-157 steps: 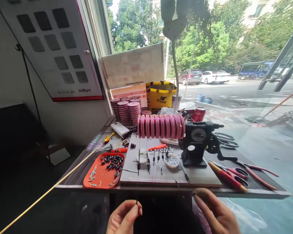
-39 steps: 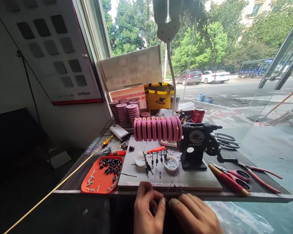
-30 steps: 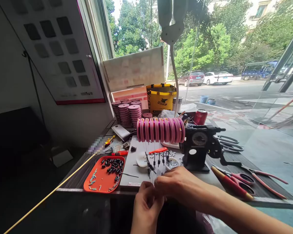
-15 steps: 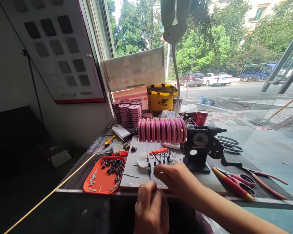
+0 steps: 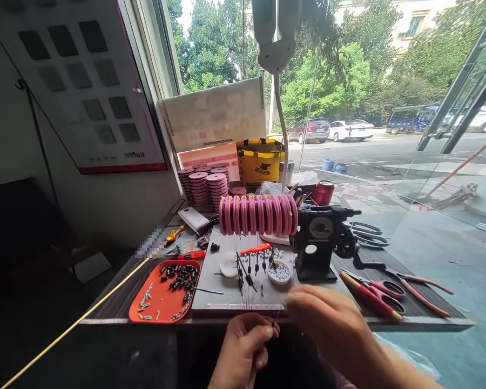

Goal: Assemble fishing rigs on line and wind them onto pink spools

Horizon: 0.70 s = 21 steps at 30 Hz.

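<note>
Below the front edge of the board, my left hand (image 5: 246, 346) pinches thin line between thumb and forefinger, with a tiny dark bit at the fingertips. My right hand (image 5: 328, 316) is beside it to the right, blurred, fingers curled together; what they hold cannot be made out. Several thin lines run down from a row of pink spools (image 5: 259, 215) mounted on a black hand-cranked winder (image 5: 318, 243). Small black pieces (image 5: 249, 280) hang on these lines over the light board (image 5: 222, 297). A small white dish (image 5: 279, 272) of shiny beads lies behind my right hand.
An orange tray (image 5: 135, 302) with black and pale green bits stands at left. Scissors (image 5: 389, 305), pliers (image 5: 425, 294) and a red-yellow handled tool (image 5: 372, 297) lie right. Stacked pink spools (image 5: 216, 189), a yellow bucket (image 5: 261, 165) and a red can (image 5: 323, 193) are behind.
My right hand has moved right and toward me, away from the hanging black pieces, uncovering the bead dish. My left hand has turned, its pinching fingertips now showing. The view has shifted slightly.
</note>
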{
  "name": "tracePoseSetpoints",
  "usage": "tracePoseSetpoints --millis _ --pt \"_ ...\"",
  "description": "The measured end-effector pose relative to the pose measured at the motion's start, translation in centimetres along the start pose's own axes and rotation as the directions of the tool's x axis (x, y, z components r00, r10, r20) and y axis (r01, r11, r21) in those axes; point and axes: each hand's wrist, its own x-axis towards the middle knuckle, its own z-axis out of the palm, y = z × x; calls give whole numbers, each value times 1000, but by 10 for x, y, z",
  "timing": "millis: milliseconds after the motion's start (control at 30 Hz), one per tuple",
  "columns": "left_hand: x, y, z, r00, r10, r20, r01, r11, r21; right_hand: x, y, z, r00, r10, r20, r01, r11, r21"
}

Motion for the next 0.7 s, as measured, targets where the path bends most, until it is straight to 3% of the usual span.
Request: tracePoseSetpoints --millis 100,200,300,567,633,700 --pt "-2 1 3 991 -137 -3 134 972 -192 -20 -1 -6 981 -194 23 195 969 -149" --pt "-5 2 6 981 -193 30 194 943 -269 -27 1 0 937 -336 97 350 912 -213" --pt "-6 2 8 973 -226 49 230 925 -304 -30 5 13 903 -416 103 429 867 -254" --pt "-5 3 13 958 -280 54 283 908 -309 -34 7 16 907 -419 45 419 882 -218" --pt "-6 3 14 966 -256 38 255 918 -303 -39 7 18 944 -331 -10 327 936 -135" --pt "-7 2 16 982 -186 23 186 947 -262 -46 8 24 991 -110 -70 113 993 37"
